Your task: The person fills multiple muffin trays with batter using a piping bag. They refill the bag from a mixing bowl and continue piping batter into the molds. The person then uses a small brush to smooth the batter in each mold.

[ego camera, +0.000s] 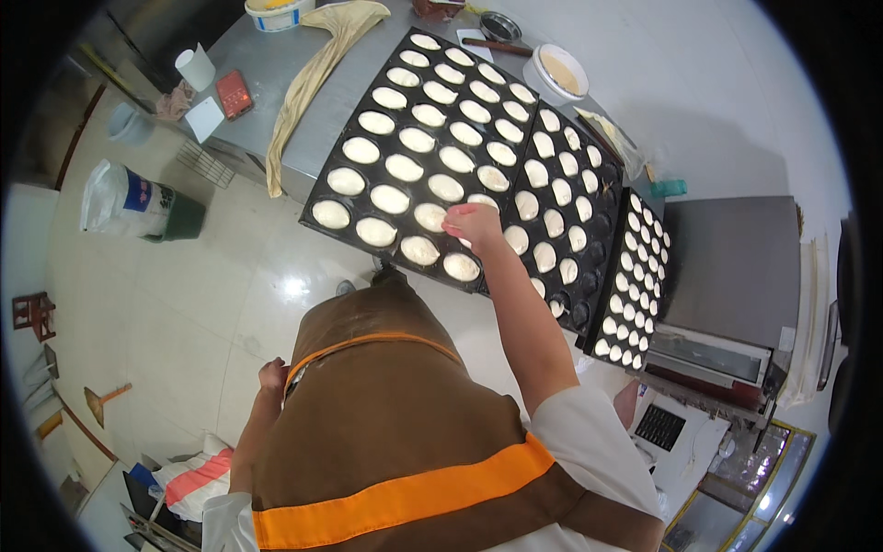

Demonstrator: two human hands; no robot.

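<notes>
My right hand (474,224) reaches over a black baking tray (359,200) of oval moulds. Its fingers are bunched at the right edge of a pale oval dough piece (430,217); nothing shows between them, and the palm side is hidden. Part of another dough piece (483,201) shows just behind the hand. My left hand (274,374) hangs low beside my brown apron (386,414), its fingers partly hidden. A second mould tray (600,234) adjoins on the right, with dough in its left columns and bare moulds along its right side.
A third filled tray (614,290) lies farther right beside a steel appliance (724,269). On the steel table (303,76) are a long dough strip (310,96), a red device (234,94), a white tub (556,74) and a rolling pin (498,47). A bag-lined bin (145,203) stands left.
</notes>
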